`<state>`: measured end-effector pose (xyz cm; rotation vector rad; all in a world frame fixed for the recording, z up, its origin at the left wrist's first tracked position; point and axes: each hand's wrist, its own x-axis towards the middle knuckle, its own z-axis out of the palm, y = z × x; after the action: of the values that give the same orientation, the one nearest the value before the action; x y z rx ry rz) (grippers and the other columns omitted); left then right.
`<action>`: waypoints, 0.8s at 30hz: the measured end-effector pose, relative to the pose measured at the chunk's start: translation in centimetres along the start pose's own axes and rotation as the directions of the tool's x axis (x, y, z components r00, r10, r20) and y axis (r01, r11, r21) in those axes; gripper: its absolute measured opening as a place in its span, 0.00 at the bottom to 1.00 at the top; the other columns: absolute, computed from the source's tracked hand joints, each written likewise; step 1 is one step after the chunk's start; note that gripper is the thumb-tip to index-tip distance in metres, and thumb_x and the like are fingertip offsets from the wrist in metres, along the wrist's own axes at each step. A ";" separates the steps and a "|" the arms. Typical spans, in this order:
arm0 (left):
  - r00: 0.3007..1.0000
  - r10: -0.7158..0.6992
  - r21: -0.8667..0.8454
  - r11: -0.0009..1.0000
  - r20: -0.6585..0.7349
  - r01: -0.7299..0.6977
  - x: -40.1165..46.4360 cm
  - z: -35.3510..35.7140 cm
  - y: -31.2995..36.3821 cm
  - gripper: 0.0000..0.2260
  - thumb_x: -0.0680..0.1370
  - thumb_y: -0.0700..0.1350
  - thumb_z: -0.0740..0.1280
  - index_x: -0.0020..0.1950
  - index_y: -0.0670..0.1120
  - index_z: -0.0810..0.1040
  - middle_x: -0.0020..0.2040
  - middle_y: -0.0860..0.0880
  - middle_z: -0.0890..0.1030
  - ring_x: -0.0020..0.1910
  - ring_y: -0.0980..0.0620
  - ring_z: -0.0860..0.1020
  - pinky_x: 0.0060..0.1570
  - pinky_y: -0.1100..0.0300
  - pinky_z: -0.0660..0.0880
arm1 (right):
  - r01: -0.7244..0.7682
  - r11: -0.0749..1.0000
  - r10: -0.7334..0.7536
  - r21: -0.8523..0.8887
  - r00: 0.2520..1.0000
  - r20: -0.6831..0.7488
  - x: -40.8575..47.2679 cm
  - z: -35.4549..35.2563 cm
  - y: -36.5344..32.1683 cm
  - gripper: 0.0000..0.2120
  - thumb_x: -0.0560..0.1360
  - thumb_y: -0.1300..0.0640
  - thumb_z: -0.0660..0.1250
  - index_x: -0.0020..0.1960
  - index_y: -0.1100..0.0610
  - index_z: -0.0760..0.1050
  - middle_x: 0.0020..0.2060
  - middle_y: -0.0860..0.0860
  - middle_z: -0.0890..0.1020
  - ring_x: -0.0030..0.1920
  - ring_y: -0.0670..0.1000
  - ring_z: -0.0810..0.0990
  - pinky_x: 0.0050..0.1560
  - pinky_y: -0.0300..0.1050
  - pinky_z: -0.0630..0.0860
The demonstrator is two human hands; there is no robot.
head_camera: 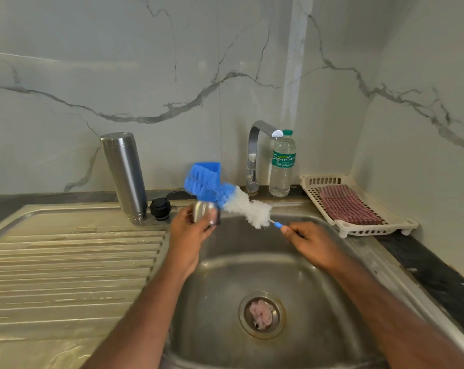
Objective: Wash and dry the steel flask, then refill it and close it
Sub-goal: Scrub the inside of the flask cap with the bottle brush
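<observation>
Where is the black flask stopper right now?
In the head view the black stopper sits on the sink's back ledge, left of the basin, beside the upside-down steel flask.

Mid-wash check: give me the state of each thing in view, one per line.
steel flask: upside down on the drainboard, uncapped
black stopper: off, beside the flask
steel cup: held in left hand
bottle brush: handle pinched by right hand
tap: no water running
water bottle: capped, upright
</observation>
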<state>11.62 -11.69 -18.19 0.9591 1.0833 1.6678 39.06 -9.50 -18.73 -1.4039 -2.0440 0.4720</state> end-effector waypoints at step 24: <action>0.960 -0.231 -0.227 0.938 0.157 0.262 0.0 -0.8 0.2 0.25 0.73 0.39 0.72 0.69 0.38 0.73 0.62 0.37 0.82 0.61 0.38 0.82 0.64 0.45 0.76 | -0.025 0.999 0.024 0.045 0.999 0.033 0.2 0.6 -0.3 0.23 0.82 0.43 0.61 0.37 0.58 0.76 0.26 0.47 0.73 0.28 0.44 0.69 0.36 0.46 0.67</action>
<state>10.78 -11.91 -18.26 0.7260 0.8490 1.4716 38.40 -9.36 -18.93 -1.4043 -2.0309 0.5508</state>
